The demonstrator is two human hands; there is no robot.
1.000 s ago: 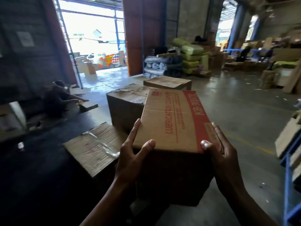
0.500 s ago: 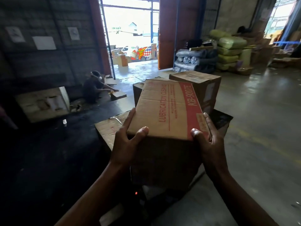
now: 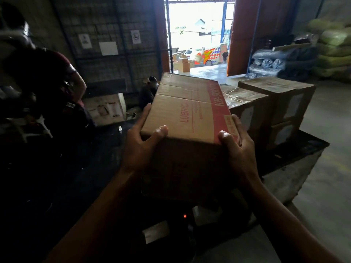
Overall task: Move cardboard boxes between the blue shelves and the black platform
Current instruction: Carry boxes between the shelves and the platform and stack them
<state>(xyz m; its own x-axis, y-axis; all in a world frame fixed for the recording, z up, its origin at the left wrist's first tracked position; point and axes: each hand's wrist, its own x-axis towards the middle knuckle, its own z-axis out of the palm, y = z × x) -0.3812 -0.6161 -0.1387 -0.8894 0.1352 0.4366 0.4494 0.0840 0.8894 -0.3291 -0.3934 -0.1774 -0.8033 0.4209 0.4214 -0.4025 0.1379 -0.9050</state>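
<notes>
Left hand (image 3: 138,149), right hand (image 3: 239,149) clasp cardboard box (image 3: 190,111) sides, thumbs atop, fingers seemingly spread.

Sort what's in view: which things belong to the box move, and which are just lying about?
Job: red-printed box, gripped by left hand and right hand; black platform; stacked boxes on it.
Lying about: green sacks, wrapped rolls, van outside.

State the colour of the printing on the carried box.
Red, on the brown cardboard box, seen clearly in the head view.
</notes>
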